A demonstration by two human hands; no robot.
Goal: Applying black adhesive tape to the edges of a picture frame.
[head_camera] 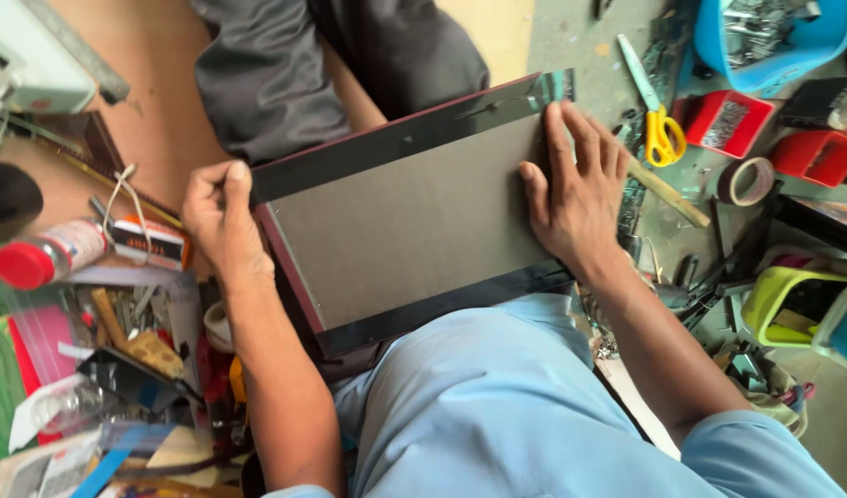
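A grey backing board (410, 217) with black tape edges is pinched by the left hand (222, 221) at its left corner and pressed flat by the open right hand (578, 194).

At the centre of the frame we are holding a picture frame (410, 221) face down, its grey backing board up. Our left hand (222, 221) is pinching the dark tape strip (396, 140) at its left end, while our right hand (580, 189) is pressing flat on the right edge. Yellow-handled scissors (662, 134) are lying at upper right, a red-capped bottle (45, 256) at left.
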